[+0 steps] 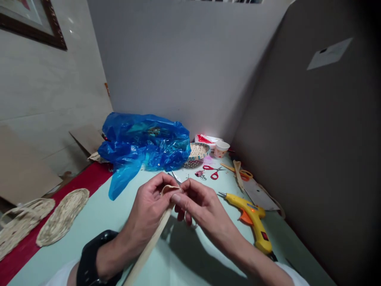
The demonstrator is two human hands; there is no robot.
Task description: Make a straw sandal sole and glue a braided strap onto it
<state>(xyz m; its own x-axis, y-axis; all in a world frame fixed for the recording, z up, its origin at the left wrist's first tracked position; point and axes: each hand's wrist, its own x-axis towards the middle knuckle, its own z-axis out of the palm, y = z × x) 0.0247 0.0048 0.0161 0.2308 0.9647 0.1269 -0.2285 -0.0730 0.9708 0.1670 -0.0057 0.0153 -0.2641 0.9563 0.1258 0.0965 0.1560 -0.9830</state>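
Bag [143, 143]: one, crumpled blue plastic, at the far left of the pale green surface [102, 212], hiding the left edge of the shallow woven basket [201, 150].
Cup [222, 149]: one, pale and patterned, just right of the basket.
Scissors: two pairs; the red-handled pair [214, 175] lies beyond the hands, the orange-handled pair [246, 174] farther right, crossed by a pale scrap [238, 174].
Small metal pieces [201, 175]: beside the red-handled scissors, too small to count.
Glue gun [251, 218]: one, yellow with an orange trigger, near the right forearm, nozzle toward the hands.
Woven soles: two, pale and coarse, at the left; one [64, 216] overlaps the red band [76, 184] and the surface, the other [25, 224] sits farther left.
Strip [151, 244]: one, pale, long, narrow; it runs from the fingers to the bottom edge, its upper end bent into a curve, partly covered by the hands.
Left hand [150, 208]: fingers closed in a pinch on the strip.
Right hand [205, 204]: thumb and index fingers pinched together on the strip's bent end.
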